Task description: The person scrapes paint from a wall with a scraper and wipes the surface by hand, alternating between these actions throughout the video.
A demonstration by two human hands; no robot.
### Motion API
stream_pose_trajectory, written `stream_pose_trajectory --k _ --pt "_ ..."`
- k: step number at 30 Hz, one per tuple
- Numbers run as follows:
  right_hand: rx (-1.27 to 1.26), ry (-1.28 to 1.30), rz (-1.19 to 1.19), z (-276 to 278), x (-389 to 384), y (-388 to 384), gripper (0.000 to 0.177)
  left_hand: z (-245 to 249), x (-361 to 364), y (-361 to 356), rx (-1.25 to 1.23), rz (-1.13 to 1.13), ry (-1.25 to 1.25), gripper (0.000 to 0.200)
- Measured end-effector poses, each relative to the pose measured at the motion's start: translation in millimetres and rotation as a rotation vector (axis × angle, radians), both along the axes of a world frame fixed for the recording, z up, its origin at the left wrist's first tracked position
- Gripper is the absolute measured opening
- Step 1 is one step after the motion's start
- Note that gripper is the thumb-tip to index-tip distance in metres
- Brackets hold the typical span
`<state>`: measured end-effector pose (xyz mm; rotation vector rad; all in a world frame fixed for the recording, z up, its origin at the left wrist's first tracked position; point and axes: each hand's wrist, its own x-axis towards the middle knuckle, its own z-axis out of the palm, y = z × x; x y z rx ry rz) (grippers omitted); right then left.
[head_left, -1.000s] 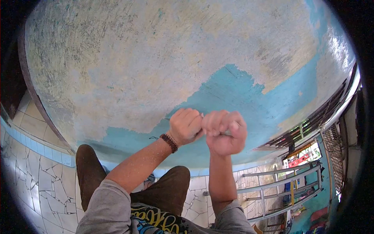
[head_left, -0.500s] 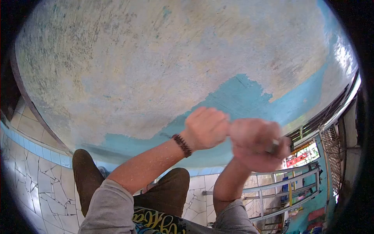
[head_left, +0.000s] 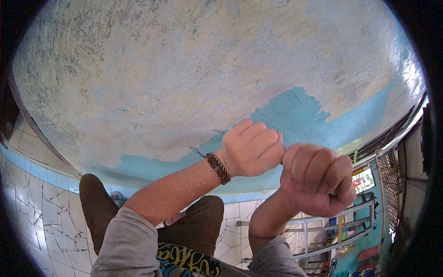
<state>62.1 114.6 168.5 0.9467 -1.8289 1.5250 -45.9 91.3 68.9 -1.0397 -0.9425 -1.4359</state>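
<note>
My left hand (head_left: 254, 148), with a dark braided bracelet (head_left: 218, 168) at the wrist, is closed in front of the wall (head_left: 184, 83). A thin grey tip (head_left: 218, 131) shows just beyond its knuckles on the left. Beside it, knuckles right at the left hand, my right hand (head_left: 318, 177) is curled into a fist. I cannot tell what the fingers of either hand hold. Behind both hands the wall carries smooth blue paint (head_left: 295, 113) low down and worn, mottled grey-beige above. Pale dust specks lie on the left forearm.
My bent knees (head_left: 99, 205) are close to the wall's base. Cracked-pattern tiles (head_left: 50, 212) cover the floor, with a blue tile strip along the wall. To the right lies a metal ladder (head_left: 339, 226), near a teal wall, a lattice panel (head_left: 390, 184) and assorted items.
The right hand, blurred before with a greyish bit showing at its fingers, is now sharp and slightly lower right. My left hand has shifted a little right. The view has moved slightly.
</note>
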Motion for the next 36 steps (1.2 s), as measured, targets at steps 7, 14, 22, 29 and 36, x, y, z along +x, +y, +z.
stream_pose_trajectory --k 7,14,22,29,36 --pt "-0.206 -0.205 -0.133 -55 -9 8 0.032 -57 0 -5 -0.127 0.058 -0.108 0.018" --pt "-0.215 -0.004 -0.057 -9 -3 -13 0.033 -7 -1 -4 0.006 0.008 -0.01 0.023" --pt "-0.106 -0.024 -0.023 -17 -11 -8 0.028 -15 -3 -7 0.018 0.044 -0.019 0.022" --pt "-0.155 -0.171 -0.269 -47 -12 -16 0.034 -49 -1 -8 -0.09 -0.03 -0.144 0.025" --pt "-0.111 0.086 -0.118 -8 0 -19 0.037 2 -4 -10 0.005 -0.015 0.025 0.024"
